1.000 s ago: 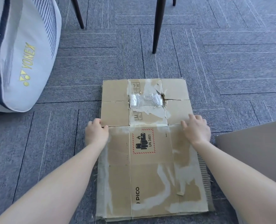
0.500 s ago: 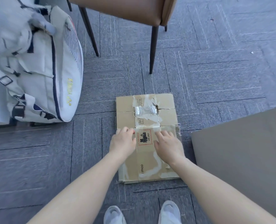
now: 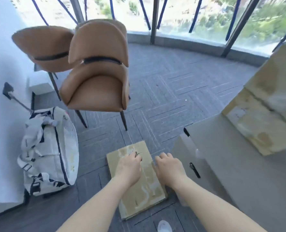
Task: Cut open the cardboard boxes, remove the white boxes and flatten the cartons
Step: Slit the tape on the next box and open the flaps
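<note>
A flattened brown carton (image 3: 144, 196) with white tape scars lies on the grey carpet below me. My left hand (image 3: 128, 166) rests on its upper middle, fingers curled loosely, holding nothing. My right hand (image 3: 169, 166) sits at the carton's right edge, fingers bent down, also holding nothing. On the grey cabinet at the right stands a stack of taped cardboard boxes (image 3: 262, 113). No white boxes are in view.
A grey cabinet (image 3: 231, 164) with a black handle stands close on the right. Two brown chairs (image 3: 97, 76) stand ahead, a white sports bag (image 3: 50, 153) to the left against the wall, and windows behind. My shoe (image 3: 164, 226) shows at the bottom.
The view has risen and pulled back, so the chairs, windows and stacked boxes have come into sight. Both hands have stayed on the flattened carton, now closer to its middle and right edge.
</note>
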Motion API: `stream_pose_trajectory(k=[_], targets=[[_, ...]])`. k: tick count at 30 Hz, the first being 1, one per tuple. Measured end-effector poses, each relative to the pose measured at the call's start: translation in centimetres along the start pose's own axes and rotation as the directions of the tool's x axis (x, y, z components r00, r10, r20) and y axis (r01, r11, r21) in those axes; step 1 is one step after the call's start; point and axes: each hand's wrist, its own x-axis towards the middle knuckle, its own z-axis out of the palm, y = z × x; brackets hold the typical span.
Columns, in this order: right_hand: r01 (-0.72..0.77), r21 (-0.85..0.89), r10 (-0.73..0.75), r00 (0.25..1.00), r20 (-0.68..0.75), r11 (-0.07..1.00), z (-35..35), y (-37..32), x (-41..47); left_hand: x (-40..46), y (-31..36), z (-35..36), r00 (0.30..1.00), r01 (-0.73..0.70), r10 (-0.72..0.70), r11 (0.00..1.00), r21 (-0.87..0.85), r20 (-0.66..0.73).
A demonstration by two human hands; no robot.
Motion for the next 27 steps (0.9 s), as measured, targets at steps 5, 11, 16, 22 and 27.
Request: stream_pose_trajectory(k=[5, 11, 16, 22, 27], targets=[[-0.145, 0.026, 0.147, 0.977, -0.154, 0.989, -8.9, 5.3, -6.9, 0.9, 8.6, -8.1, 0.977, -0.183, 0.196, 0.973, 0.143, -0.086], [-0.319, 0.170, 0.358, 0.880, -0.312, 0.932, -14.3, 14.4, -14.8, 2.3, 20.8, -13.8, 0.914, -0.321, 0.362, 0.921, 0.223, -0.182], [-0.441, 0.250, 0.507, 0.768, -0.391, 0.862, -17.5, 21.5, -20.2, 3.3, 29.8, -17.0, 0.851, -0.391, 0.452, 0.885, 0.251, -0.268], [-0.497, 0.501, 0.706, 0.496, -0.506, 0.708, -21.1, 28.2, -24.2, 5.8, 36.6, -22.3, 0.766, -0.514, 0.479, 0.857, 0.041, -0.428], [-0.444, 0.714, 0.836, 0.373, -0.401, 0.541, -24.7, 31.8, -24.0, 10.0, 39.9, -27.1, 0.729, -0.547, 0.422, 0.833, -0.087, -0.539]])
